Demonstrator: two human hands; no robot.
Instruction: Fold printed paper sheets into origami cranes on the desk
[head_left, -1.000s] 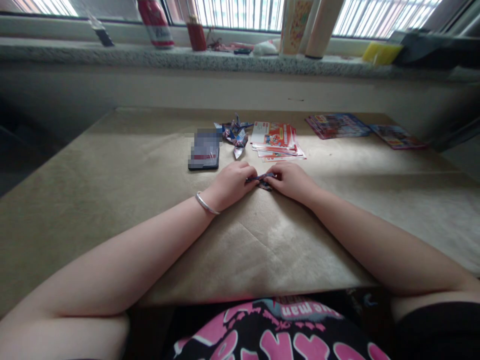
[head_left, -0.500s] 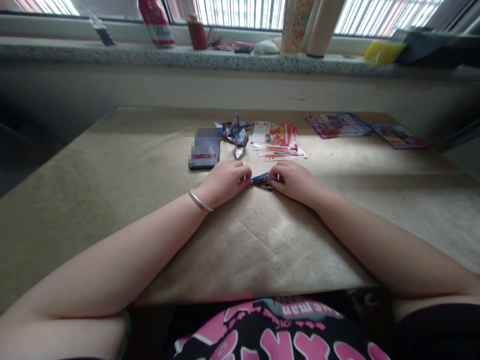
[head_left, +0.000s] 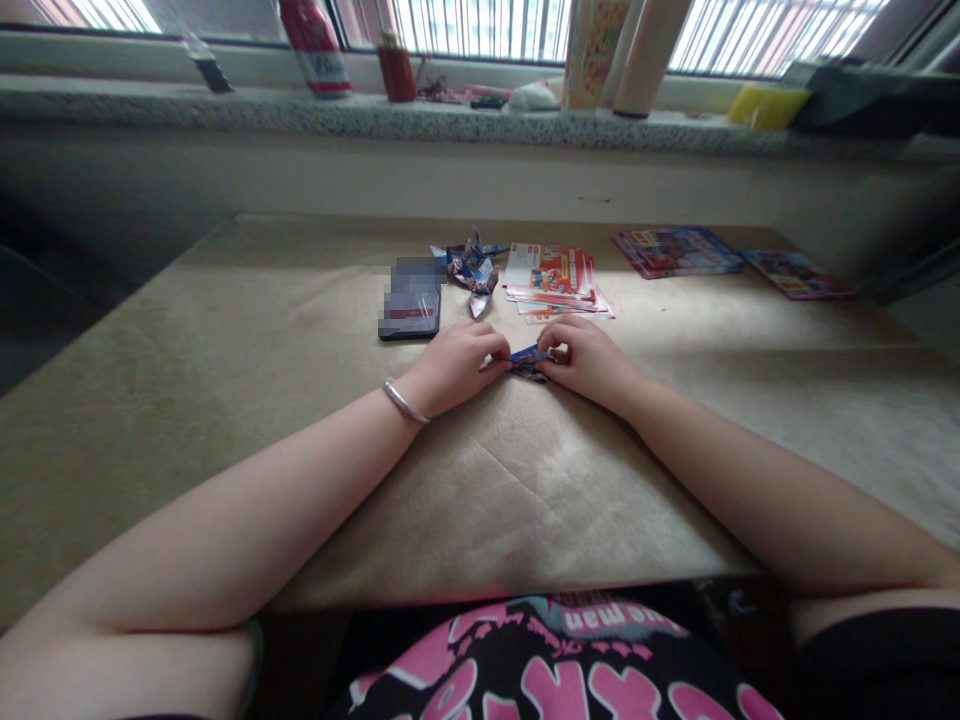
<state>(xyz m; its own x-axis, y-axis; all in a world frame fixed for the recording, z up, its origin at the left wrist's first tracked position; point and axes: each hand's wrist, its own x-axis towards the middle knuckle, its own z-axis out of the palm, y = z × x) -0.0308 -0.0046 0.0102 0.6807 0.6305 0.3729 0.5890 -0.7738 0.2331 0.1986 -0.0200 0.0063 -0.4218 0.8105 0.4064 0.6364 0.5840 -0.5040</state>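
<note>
A small blue folded wrapper (head_left: 528, 362) lies low over the tabletop between my two hands. My left hand (head_left: 469, 365), with a silver bangle on its wrist, pinches the wrapper's left end. At the other end the fingertips of my right hand (head_left: 581, 358) are closed on it. Just beyond them is a loose pile of crumpled blue wrappers (head_left: 472, 268). A stack of red and white cards (head_left: 555, 275) sits to the right of that pile. The dark phone (head_left: 411, 298) lies flat beyond my left hand.
Blue and purple picture packets (head_left: 679, 250) lie at the table's far right, another packet (head_left: 799, 272) beside them. On the granite sill (head_left: 450, 122) stand a red-and-white can (head_left: 315, 50), a red candle-like cup (head_left: 395, 70), a tall cylinder (head_left: 651, 55) and a yellow item (head_left: 769, 105).
My left hand has shifted slightly to the right along the wrapper. The right hand stays nearly in place, and both still grip the wrapper.
</note>
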